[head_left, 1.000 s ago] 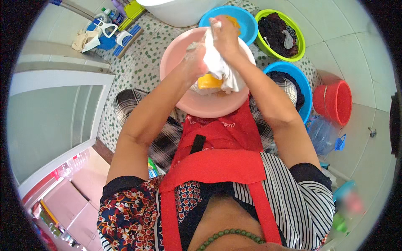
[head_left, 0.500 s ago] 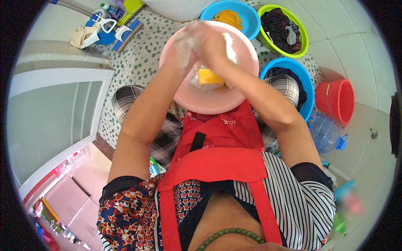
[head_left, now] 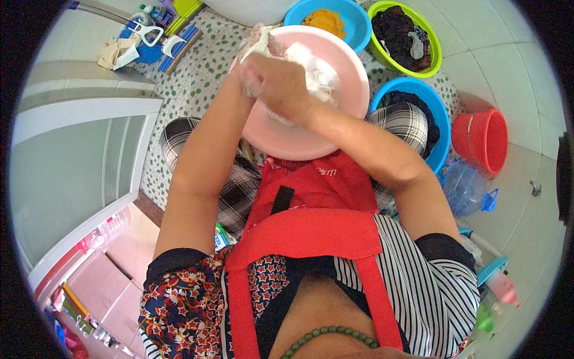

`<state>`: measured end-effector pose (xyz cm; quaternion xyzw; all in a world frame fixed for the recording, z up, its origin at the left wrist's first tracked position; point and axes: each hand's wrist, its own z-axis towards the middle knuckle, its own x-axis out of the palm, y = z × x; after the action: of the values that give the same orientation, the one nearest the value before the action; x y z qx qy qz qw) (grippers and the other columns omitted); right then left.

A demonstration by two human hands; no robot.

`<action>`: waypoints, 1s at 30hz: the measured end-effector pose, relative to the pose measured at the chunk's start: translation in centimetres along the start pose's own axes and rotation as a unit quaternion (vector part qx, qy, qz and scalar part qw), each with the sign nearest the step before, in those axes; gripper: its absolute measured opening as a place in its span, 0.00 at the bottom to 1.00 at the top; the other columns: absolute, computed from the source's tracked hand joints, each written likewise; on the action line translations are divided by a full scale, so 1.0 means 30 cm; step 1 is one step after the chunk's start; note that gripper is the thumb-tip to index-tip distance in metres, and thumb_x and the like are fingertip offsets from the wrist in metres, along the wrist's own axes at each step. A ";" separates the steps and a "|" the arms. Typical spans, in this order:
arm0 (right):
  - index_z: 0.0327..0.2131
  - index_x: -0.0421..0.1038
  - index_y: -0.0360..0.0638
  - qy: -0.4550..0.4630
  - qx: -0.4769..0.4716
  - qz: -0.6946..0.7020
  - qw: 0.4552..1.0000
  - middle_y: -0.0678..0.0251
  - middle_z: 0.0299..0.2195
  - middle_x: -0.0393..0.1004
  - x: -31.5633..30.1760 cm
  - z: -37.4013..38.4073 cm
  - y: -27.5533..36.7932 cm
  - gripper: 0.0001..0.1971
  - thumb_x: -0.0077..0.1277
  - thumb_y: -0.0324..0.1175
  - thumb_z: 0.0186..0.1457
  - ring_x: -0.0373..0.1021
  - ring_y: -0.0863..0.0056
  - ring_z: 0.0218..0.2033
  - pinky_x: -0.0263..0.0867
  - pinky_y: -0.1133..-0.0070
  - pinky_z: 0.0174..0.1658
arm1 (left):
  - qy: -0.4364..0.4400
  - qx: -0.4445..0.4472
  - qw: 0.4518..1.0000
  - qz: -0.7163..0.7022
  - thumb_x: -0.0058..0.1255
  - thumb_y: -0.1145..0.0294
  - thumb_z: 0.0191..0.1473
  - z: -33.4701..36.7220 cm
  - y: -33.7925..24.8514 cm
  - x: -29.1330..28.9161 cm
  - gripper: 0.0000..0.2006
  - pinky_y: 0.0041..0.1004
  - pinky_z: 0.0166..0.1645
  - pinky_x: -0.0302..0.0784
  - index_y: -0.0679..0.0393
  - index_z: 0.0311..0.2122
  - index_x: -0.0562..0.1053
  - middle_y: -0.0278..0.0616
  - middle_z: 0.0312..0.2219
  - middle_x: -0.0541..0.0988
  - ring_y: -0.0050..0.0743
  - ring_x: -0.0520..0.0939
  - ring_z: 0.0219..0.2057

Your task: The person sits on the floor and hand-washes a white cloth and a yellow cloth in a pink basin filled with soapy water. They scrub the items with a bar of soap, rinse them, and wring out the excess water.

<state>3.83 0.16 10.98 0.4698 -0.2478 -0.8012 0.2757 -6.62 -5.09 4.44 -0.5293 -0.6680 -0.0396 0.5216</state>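
A pink basin (head_left: 350, 113) sits in front of me with wet, soapy white cloth (head_left: 317, 69) in it. At the basin's upper left rim my left hand (head_left: 274, 46) is raised, with part of the white cloth draped over it and closed in its fingers. My right hand (head_left: 278, 84) crosses over to the left and presses in a fist against my left hand and wrist, gripping the cloth there. Its fingertips are partly hidden. No yellow soap bar shows now.
Beyond the basin stand a blue basin (head_left: 360, 30) with yellow cloth and a green basin (head_left: 435, 60) with dark clothes. To the right are another blue basin (head_left: 441, 143), a red bucket (head_left: 469, 139) and a clear plastic bottle (head_left: 463, 188). A glass-panelled door (head_left: 78, 161) stands left.
My right hand has shifted left and down onto my left wrist area. The white cloth in the basin shows more. The yellow soap bar, visible before, is out of sight.
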 end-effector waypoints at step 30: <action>0.35 0.71 0.42 -0.077 0.123 -0.077 0.986 0.52 0.25 0.73 -0.016 0.107 -0.321 0.13 0.47 0.42 0.54 0.72 0.54 0.27 0.66 0.64 0.30 | 0.144 0.182 0.792 0.564 0.52 0.71 0.48 0.018 0.069 -0.012 0.24 0.29 0.58 0.64 0.59 0.53 0.63 0.44 0.50 0.70 0.35 0.70 0.52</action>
<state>-0.84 7.93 6.35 0.4549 -0.3285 -0.8169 0.1334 -5.45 -4.10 2.91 -0.6955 -0.1630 0.3087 0.6280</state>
